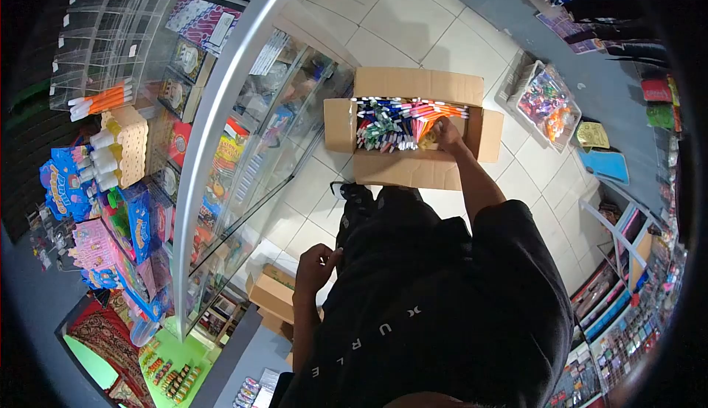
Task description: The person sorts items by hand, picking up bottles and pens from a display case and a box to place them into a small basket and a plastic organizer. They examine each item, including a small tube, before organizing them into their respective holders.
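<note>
Right hand (pixel 447 135) inside open cardboard box (pixel 419 169), among colorful pens (pixel 398 124)

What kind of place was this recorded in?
Probably a small stationery or variety shop: there is a glass display case stocked with goods, colourful packets beside it, and a cardboard box full of what look like pens.

One open cardboard box (pixel 413 168) with four flaps, centre; dozens of pens (pixel 387 124) inside, too crowded to count; one plastic basket (pixel 504 98), upper right; one glass display case (pixel 212 106), left; one right hand (pixel 446 135), one left hand (pixel 317 268)
</note>
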`<state>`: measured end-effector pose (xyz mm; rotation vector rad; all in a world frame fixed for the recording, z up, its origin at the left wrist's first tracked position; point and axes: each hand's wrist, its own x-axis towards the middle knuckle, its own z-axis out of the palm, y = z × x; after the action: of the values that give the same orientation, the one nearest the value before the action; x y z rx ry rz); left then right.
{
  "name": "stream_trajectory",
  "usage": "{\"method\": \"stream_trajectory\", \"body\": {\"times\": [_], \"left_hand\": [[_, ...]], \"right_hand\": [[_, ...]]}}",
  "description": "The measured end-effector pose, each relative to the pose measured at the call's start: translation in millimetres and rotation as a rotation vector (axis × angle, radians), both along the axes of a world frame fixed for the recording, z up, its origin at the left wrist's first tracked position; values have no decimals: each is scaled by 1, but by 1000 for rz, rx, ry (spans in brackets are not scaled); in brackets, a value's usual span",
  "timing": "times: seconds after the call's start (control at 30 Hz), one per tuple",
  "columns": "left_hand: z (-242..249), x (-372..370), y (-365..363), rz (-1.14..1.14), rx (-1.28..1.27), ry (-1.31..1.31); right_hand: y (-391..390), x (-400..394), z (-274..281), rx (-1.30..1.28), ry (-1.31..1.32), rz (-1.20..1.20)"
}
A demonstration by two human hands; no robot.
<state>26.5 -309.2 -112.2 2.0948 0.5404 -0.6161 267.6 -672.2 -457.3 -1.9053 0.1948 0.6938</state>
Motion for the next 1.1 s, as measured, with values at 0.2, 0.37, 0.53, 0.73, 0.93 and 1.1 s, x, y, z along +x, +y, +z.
{"method": "stream_trajectory", "body": {"times": [0.2, 0.37, 0.53, 0.73, 0.93, 1.1], "left_hand": [[7, 3, 0, 19, 30, -8], [3, -13, 4, 60, 43, 46], [9, -32, 3, 44, 123, 150], [33, -34, -5, 141, 101, 174], [8, -63, -11, 141, 73, 101], [23, -54, -12, 138, 69, 121]], "right_hand": [[19, 2, -14, 69, -42, 48], [47, -2, -20, -290, -276, 250], [65, -21, -81, -465, -131, 272], [84, 2, -81, -642, -78, 425], [101, 24, -46, -691, 8, 636], [97, 25, -40, -778, -83, 773]]}}
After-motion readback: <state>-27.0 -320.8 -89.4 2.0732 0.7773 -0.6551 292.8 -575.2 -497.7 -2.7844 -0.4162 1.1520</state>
